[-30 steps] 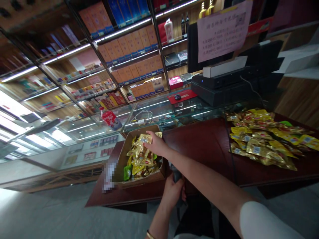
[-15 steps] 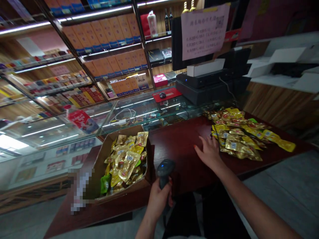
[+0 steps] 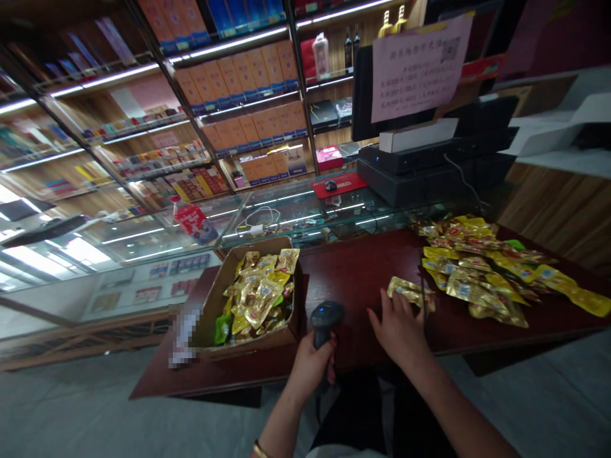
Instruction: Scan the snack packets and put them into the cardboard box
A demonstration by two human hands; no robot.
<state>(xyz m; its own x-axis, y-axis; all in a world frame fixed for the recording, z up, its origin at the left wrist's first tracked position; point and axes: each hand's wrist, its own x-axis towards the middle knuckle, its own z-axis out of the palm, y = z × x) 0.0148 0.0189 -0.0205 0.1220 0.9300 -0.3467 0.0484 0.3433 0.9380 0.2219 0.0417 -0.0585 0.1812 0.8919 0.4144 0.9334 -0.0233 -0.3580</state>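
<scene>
Currently the left hand point(image 3: 309, 364) is wrapped around the handle of a black handheld scanner point(image 3: 327, 313). On the dark red-brown wooden bench point(image 3: 344, 270), the right hand point(image 3: 400, 332) spreads its fingers onto a shiny gold foil packet point(image 3: 405, 290); whether they grip it, I cannot tell. That packet lies between an open brown cardboard box point(image 3: 296, 305) of similar packets and a loose gold-and-yellow packet pile point(image 3: 477, 277).
</scene>
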